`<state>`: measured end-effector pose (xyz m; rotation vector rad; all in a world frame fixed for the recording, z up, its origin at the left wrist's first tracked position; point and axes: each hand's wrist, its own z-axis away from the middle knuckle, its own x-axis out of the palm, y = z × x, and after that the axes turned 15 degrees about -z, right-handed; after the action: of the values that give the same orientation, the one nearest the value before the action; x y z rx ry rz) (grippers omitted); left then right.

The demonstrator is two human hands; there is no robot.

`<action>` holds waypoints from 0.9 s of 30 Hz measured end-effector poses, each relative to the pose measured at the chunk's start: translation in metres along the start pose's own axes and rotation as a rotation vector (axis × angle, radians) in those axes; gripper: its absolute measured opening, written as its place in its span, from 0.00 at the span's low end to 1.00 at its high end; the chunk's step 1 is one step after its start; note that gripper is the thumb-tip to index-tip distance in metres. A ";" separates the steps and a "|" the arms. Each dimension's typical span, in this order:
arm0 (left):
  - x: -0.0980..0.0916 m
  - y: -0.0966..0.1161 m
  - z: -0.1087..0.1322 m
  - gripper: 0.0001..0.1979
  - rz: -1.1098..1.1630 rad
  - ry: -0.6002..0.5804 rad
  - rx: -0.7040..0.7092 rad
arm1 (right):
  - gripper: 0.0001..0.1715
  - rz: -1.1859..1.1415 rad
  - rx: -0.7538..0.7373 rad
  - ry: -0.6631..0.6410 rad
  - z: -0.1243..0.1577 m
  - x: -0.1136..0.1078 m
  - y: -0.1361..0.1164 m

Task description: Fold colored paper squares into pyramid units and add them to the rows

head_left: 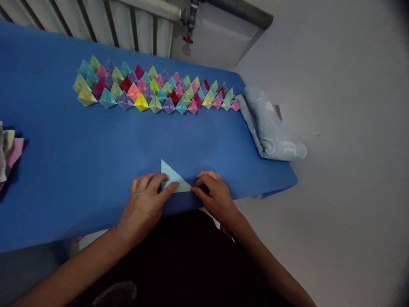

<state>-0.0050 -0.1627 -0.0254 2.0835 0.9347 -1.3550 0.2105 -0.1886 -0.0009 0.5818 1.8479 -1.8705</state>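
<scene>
A light blue sheet of origami paper [175,181], folded into a triangle, lies near the front edge of the blue table. My left hand [145,194] is closed over its left side, with thumb and index finger pressing the paper flat. At the triangle's right tip, my right hand [214,192] pinches the corner between thumb and fingers. The left corner of the paper is partly covered by my left fingers.
Rows of folded paper boats [155,104] in many colours stand along the back of the table [96,157]. A folded grey-blue cloth [271,128] lies at the right end, by the wall. Loose coloured papers [13,154] are at the far left. Behind stands a radiator [124,25].
</scene>
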 end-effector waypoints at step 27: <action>-0.006 -0.007 0.030 0.16 0.045 0.036 0.027 | 0.07 -0.135 0.154 -0.272 -0.031 0.008 -0.029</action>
<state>-0.0296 -0.1808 -0.0313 2.1425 0.8828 -1.3186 0.1873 -0.1576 0.0175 0.2391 1.6122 -2.0768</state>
